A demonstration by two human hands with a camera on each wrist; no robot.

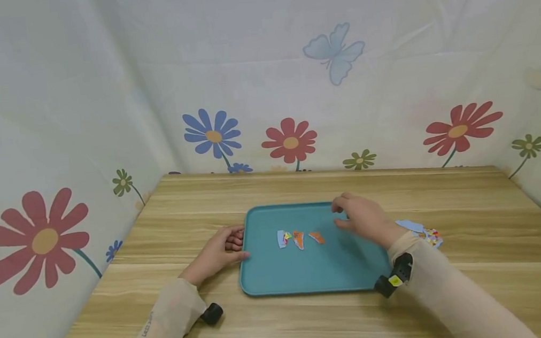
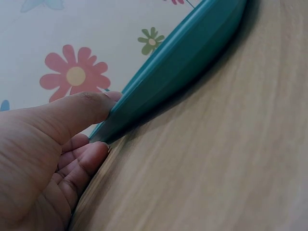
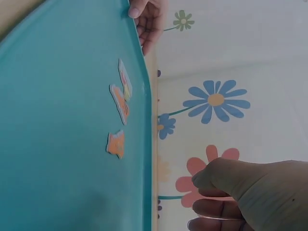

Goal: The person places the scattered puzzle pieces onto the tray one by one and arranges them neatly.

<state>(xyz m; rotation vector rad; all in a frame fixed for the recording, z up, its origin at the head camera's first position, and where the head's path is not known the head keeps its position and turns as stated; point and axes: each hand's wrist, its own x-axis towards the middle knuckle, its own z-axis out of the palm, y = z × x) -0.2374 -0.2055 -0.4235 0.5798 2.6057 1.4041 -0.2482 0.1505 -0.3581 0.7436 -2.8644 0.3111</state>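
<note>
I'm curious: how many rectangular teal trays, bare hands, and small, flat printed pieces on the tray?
Rectangular teal tray: 1
Bare hands (left hand, right hand): 2
Flat printed pieces (mostly light-blue piece, middle orange piece, right orange piece): 3
Total: 6

The tray (image 1: 280,278) is plain teal. The left piece (image 1: 281,239) is pale blue with yellow and pinkish touches, the middle piece (image 1: 298,240) orange with pale blue, the right piece (image 1: 317,237) mostly orange. The outlying pieces (image 1: 434,237) mix light blue, red, yellow and purple. Tan, streaky wood grain patterns the table (image 1: 487,214). The white backdrop (image 1: 240,43) bears red, blue and green flowers with yellowish centres and a pale-blue butterfly (image 1: 335,53). The sleeves (image 1: 449,282) are beige.
</note>
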